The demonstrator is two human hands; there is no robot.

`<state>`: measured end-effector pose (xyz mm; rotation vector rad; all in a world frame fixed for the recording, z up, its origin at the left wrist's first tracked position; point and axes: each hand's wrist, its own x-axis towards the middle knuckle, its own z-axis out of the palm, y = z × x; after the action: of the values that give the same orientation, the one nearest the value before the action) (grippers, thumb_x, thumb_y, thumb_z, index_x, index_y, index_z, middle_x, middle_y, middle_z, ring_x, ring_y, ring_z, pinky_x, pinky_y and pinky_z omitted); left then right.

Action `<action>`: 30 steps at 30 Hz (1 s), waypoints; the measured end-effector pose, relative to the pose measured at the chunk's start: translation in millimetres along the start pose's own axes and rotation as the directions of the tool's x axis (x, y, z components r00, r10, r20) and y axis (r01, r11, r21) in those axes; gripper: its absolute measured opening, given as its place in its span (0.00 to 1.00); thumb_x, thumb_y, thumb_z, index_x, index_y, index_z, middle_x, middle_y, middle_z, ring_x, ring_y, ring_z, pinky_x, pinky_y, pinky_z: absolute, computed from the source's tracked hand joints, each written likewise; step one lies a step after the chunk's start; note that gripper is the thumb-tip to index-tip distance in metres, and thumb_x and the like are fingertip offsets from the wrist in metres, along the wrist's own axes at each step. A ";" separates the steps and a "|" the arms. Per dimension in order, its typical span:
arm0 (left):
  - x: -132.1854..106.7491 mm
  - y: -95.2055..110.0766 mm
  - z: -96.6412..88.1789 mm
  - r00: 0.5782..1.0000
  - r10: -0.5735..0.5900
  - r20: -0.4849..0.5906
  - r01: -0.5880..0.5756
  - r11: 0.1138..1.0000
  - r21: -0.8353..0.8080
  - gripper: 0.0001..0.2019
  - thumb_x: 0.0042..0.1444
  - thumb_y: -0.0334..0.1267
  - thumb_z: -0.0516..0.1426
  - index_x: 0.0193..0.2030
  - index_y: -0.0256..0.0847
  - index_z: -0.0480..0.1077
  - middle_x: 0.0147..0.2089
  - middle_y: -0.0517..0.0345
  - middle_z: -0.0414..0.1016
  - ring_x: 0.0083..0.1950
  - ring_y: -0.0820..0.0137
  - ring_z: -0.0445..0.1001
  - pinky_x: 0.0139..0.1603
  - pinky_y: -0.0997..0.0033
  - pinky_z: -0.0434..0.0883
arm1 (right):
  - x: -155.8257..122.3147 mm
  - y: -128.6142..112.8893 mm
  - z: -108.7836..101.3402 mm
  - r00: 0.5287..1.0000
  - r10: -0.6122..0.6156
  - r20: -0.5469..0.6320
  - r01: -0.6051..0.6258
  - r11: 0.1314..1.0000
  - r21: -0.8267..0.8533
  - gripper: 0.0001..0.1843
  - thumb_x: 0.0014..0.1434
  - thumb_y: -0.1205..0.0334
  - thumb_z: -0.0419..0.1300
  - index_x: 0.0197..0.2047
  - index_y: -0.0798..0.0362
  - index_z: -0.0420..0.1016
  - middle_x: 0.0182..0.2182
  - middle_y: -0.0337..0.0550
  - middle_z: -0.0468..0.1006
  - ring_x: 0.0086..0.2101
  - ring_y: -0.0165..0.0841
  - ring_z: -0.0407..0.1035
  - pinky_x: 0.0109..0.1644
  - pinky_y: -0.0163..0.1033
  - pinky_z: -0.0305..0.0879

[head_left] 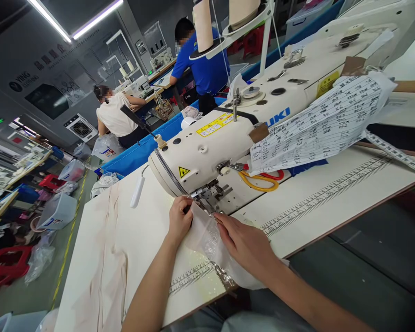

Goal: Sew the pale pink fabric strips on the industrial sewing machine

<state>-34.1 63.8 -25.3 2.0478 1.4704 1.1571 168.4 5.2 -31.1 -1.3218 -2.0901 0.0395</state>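
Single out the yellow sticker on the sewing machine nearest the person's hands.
The triangular sticker, in the picture just above the left hand; the long sticker and the sticker above the paper sheet sit farther off.

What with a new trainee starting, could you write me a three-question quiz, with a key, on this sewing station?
1. Where is the handwritten sheet? A: on the floor; B: against the sewing machine; C: on the wall.
2. True or false: the left hand and right hand are both at the pale fabric between them.
3. Fill in the colour: the large warning triangle is black and ____.

Key: 1 B; 2 true; 3 yellow.
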 end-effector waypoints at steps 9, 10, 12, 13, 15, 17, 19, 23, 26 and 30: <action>0.0 0.8 -0.7 1.000 0.013 0.000 -0.013 1.000 -0.009 0.06 0.61 0.36 0.58 0.33 0.41 0.74 0.38 0.53 0.76 0.43 0.64 0.74 0.45 0.66 0.71 | 0.6 -0.4 2.4 0.999 0.001 0.032 -0.002 1.000 0.004 0.19 0.70 0.67 0.45 0.52 0.56 0.75 0.40 0.47 0.84 0.30 0.36 0.78 0.27 0.37 0.68; -0.2 0.3 -0.6 1.000 0.014 0.002 -0.014 1.000 -0.010 0.06 0.61 0.36 0.58 0.33 0.41 0.74 0.38 0.53 0.76 0.44 0.64 0.74 0.45 0.66 0.71 | 0.8 -0.5 2.6 0.999 0.006 0.038 -0.006 1.000 0.004 0.19 0.69 0.67 0.45 0.53 0.56 0.75 0.41 0.47 0.84 0.30 0.36 0.78 0.27 0.37 0.68; -0.6 -1.0 -0.2 1.000 0.017 0.002 -0.017 1.000 -0.007 0.06 0.61 0.36 0.58 0.32 0.41 0.74 0.38 0.53 0.76 0.44 0.64 0.73 0.45 0.66 0.70 | 1.5 -1.0 2.8 0.999 0.010 0.043 -0.010 1.000 0.003 0.19 0.70 0.66 0.45 0.53 0.56 0.75 0.40 0.47 0.84 0.29 0.35 0.78 0.27 0.37 0.67; -0.7 -1.6 0.1 1.000 0.018 -0.001 -0.018 1.000 -0.002 0.06 0.60 0.35 0.57 0.32 0.41 0.74 0.38 0.53 0.76 0.44 0.64 0.73 0.45 0.66 0.70 | 1.8 -1.2 2.8 0.999 0.009 0.041 -0.009 1.000 0.003 0.19 0.70 0.66 0.45 0.53 0.56 0.75 0.40 0.47 0.84 0.29 0.34 0.77 0.26 0.36 0.66; -0.9 -2.5 0.8 1.000 0.024 -0.005 -0.024 1.000 0.009 0.06 0.60 0.35 0.57 0.33 0.41 0.73 0.39 0.53 0.76 0.44 0.64 0.73 0.45 0.66 0.70 | 1.9 -1.6 2.9 0.999 0.003 0.035 -0.003 1.000 0.003 0.19 0.71 0.65 0.44 0.53 0.56 0.74 0.39 0.47 0.84 0.28 0.33 0.77 0.25 0.35 0.64; -0.9 -2.7 1.6 0.999 0.033 -0.006 -0.033 0.999 0.022 0.05 0.59 0.34 0.56 0.33 0.41 0.73 0.40 0.53 0.76 0.45 0.64 0.73 0.45 0.66 0.70 | 1.3 -1.5 3.1 1.000 -0.004 0.023 0.004 1.000 -0.001 0.20 0.71 0.65 0.43 0.53 0.56 0.74 0.39 0.47 0.84 0.29 0.33 0.77 0.26 0.35 0.64; -0.9 -2.2 2.0 0.999 0.043 -0.001 -0.043 0.999 0.034 0.05 0.59 0.33 0.56 0.33 0.42 0.72 0.40 0.53 0.77 0.45 0.64 0.74 0.45 0.65 0.70 | 0.1 -1.2 3.5 1.000 -0.003 0.024 0.003 1.000 -0.006 0.20 0.71 0.65 0.43 0.53 0.56 0.74 0.40 0.48 0.84 0.30 0.33 0.77 0.27 0.35 0.65; -1.7 -0.5 -0.7 0.998 0.058 -0.001 -0.058 0.997 0.059 0.05 0.59 0.33 0.56 0.33 0.42 0.72 0.40 0.54 0.77 0.44 0.64 0.74 0.45 0.65 0.70 | -0.6 -2.2 4.7 0.999 0.007 0.040 -0.007 1.000 0.000 0.19 0.71 0.65 0.44 0.53 0.56 0.73 0.40 0.47 0.84 0.30 0.34 0.77 0.28 0.36 0.66; -1.6 -1.8 -3.4 0.996 0.088 -0.005 -0.087 0.995 0.049 0.05 0.59 0.32 0.55 0.33 0.42 0.72 0.39 0.54 0.77 0.43 0.64 0.74 0.44 0.65 0.70 | 1.7 -3.7 6.0 0.999 0.013 0.038 -0.012 1.000 -0.023 0.19 0.71 0.65 0.43 0.53 0.55 0.74 0.39 0.46 0.84 0.29 0.33 0.77 0.27 0.36 0.65; 2.4 -2.3 7.7 0.993 0.122 -0.010 -0.120 0.990 0.074 0.08 0.54 0.26 0.55 0.35 0.42 0.72 0.39 0.54 0.76 0.44 0.63 0.74 0.45 0.64 0.71 | -1.5 2.6 6.3 1.000 0.004 0.008 -0.003 0.999 -0.047 0.20 0.71 0.65 0.43 0.52 0.56 0.75 0.39 0.47 0.83 0.29 0.34 0.77 0.27 0.36 0.65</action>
<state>-29.2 68.1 -30.5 2.2100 1.4329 1.1827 167.5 7.1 -37.7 -1.3551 -2.1073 -0.0029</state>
